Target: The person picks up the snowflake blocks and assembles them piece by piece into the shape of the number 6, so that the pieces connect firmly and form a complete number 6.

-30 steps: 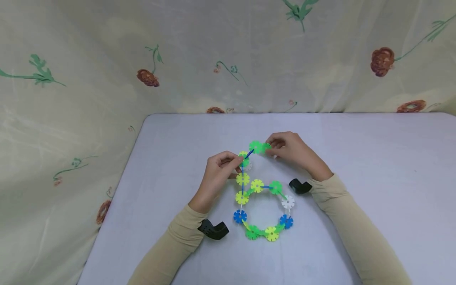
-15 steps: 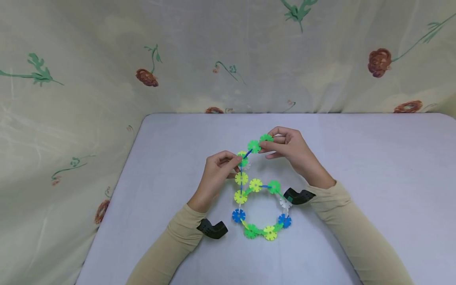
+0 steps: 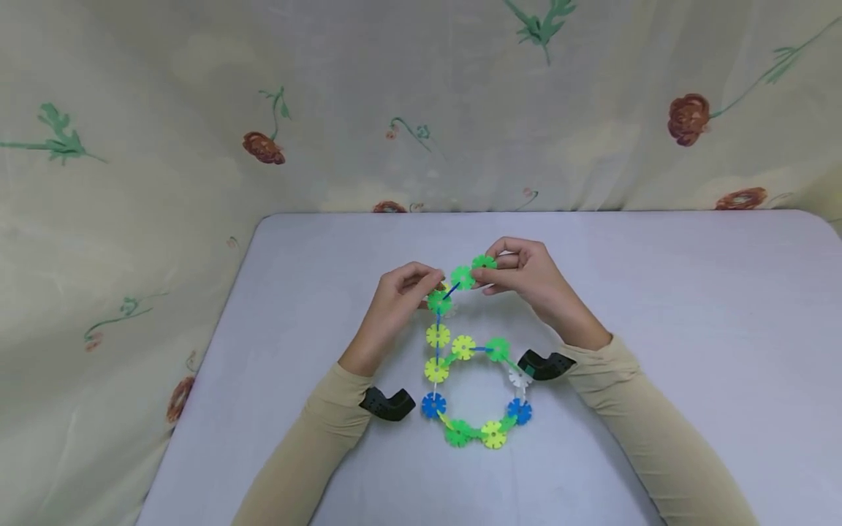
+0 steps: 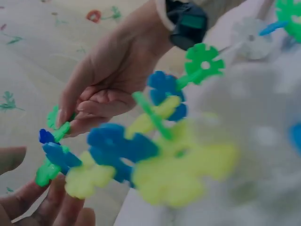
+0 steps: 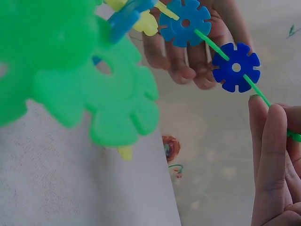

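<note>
A chain of slotted plastic snowflake discs runs up from a ring of discs [image 3: 493, 435] on the white table. My right hand [image 3: 526, 274] pinches a green snowflake disc [image 3: 463, 278] near the chain's upper end, beside one more green disc [image 3: 484, 263]. In the right wrist view, a dark blue disc [image 5: 236, 67] slots into the green one pinched there. My left hand [image 3: 397, 296] is at another green disc [image 3: 439, 301] lower on the chain. Its thumb stands apart from the discs in the left wrist view, while its fingers [image 4: 47, 202] lie close behind or against them.
Black wrist cameras [image 3: 388, 404] sit on both forearms, the right one [image 3: 546, 364] overlapping the ring's right side from above. A flowered cloth [image 3: 460, 109] hangs behind the table [image 3: 691, 292] and on its left.
My right hand shifted its grip from the end green disc to the one before it. My left hand has loosened its pinch and lifted slightly from the lower green disc.
</note>
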